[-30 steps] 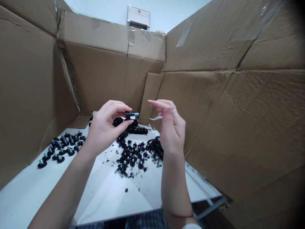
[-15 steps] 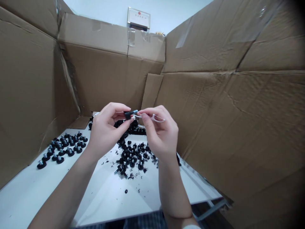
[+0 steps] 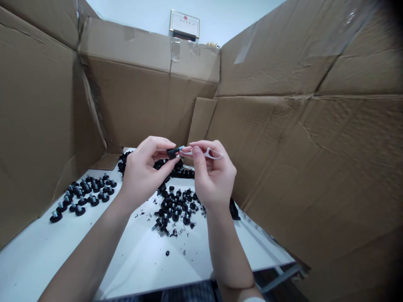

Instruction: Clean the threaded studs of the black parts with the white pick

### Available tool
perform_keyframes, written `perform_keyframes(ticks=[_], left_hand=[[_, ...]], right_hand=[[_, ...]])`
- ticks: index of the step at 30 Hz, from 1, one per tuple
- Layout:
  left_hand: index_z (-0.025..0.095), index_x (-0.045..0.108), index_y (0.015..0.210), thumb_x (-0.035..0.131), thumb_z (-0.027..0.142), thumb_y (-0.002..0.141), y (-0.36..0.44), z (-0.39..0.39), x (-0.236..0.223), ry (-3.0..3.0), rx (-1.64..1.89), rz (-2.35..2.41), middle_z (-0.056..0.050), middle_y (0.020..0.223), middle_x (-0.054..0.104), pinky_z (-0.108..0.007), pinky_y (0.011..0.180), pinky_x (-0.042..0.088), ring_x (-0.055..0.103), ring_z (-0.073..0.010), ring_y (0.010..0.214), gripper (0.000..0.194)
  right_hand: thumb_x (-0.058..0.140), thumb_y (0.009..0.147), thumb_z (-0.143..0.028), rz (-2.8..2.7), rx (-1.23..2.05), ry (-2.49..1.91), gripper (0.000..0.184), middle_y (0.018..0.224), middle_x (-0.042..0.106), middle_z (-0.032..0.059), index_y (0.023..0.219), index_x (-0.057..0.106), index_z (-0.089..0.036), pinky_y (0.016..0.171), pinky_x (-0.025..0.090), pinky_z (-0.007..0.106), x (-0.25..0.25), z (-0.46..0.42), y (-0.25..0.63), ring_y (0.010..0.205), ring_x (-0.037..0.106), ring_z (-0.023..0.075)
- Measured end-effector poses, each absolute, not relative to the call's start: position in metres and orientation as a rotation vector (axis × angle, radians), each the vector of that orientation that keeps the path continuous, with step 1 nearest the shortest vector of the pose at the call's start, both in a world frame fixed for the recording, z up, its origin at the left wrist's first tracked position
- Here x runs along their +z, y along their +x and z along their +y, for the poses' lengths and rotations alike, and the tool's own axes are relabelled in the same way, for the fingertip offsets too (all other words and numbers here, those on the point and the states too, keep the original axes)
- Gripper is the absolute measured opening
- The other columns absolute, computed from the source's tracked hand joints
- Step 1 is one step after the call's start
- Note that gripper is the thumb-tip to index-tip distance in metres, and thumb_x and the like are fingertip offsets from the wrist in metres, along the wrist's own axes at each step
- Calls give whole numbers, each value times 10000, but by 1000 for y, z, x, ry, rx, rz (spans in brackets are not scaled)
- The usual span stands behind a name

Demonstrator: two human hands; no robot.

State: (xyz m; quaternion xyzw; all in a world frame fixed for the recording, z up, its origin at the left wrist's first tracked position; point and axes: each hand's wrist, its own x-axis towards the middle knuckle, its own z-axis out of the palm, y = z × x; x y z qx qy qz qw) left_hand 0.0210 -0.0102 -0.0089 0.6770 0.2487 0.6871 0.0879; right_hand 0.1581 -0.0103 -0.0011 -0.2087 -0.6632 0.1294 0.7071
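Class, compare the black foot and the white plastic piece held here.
The black foot is dark; the white plastic piece is pale. The black foot is chunky with a stud; the white plastic piece is thin with a loop. Both are pinched, by the left hand and the right hand respectively.

- We see matt, creased corrugated cardboard (image 3: 283, 167)
- Glossy clear tape (image 3: 175, 50) on it
- A matt black plastic foot (image 3: 171, 153), its metal stud (image 3: 180, 148) shiny
- A smooth white plastic loop (image 3: 211, 154)
- A smooth white tabletop (image 3: 47, 256)
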Motion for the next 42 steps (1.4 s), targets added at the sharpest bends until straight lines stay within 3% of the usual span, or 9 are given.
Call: perform_keyframes(ticks=[7,13,17,21,24,29,36,39,42], left_hand=[[200,630,913,676,96,792,26,-14,-9,2086,1999,719,-18,981,649,-249,806,578,658,-126,905,167],[207,660,950,681,157,805,24,-15,-8,2130,1949,822,-34,996,687,-292,827,591,674,-157,913,156],[233,674,1017,737,197,776,16,-16,-5,2133,1896,895,-22,1011,717,-294,830,593,694,-166,898,252],[242,687,1004,731,195,786,7,-16,-3,2202,1855,886,-16,984,731,-277,812,593,703,-162,880,227],[254,701,984,718,186,790,2,-16,-2,2381,1783,868,-16,968,745,-289,770,600,715,-175,850,206],[310,714,957,653,129,808,0,-15,-3,2628,1666,785,1,967,755,-291,758,599,719,-193,907,242],[230,681,899,740,132,757,16,-5,-10,2369,1844,602,-18,911,726,-254,767,596,702,-150,854,182],[206,659,899,784,165,723,22,4,-14,2067,1919,651,-14,887,712,-231,769,594,700,-129,829,220],[193,640,909,791,206,716,16,15,-17,1847,2111,834,-24,924,712,-267,803,595,705,-135,824,245]], right_hand=[[536,932,-320,-1450,272,-518,149,891,642,34,924,647,-220,770,600,320,0,-10,158,797,691,140],[394,985,-282,-1479,1,-457,295,986,682,55,950,686,-254,909,528,391,8,-14,175,1020,643,187],[444,967,-296,-1658,-2,-556,275,727,614,-3,1172,627,-306,654,512,301,10,-14,186,643,588,132],[661,842,-291,-1866,-34,-668,141,605,576,-45,966,718,-257,520,399,248,11,-12,186,497,438,88],[652,839,-269,-1881,89,-689,111,645,643,-30,765,717,-217,523,368,241,13,-14,184,516,452,76],[679,789,-307,-1816,627,-765,192,482,394,-73,643,661,-184,457,226,238,16,-12,190,471,299,60],[796,594,-344,-1619,1506,-458,284,403,304,-132,581,569,-173,379,130,193,11,36,191,374,156,6],[811,573,-360,-1572,1545,-404,302,396,295,-140,602,579,-169,376,130,188,7,47,182,371,144,2],[814,601,-388,-1469,1267,-459,314,425,337,-119,612,599,-159,388,152,202,5,44,178,382,204,10]])
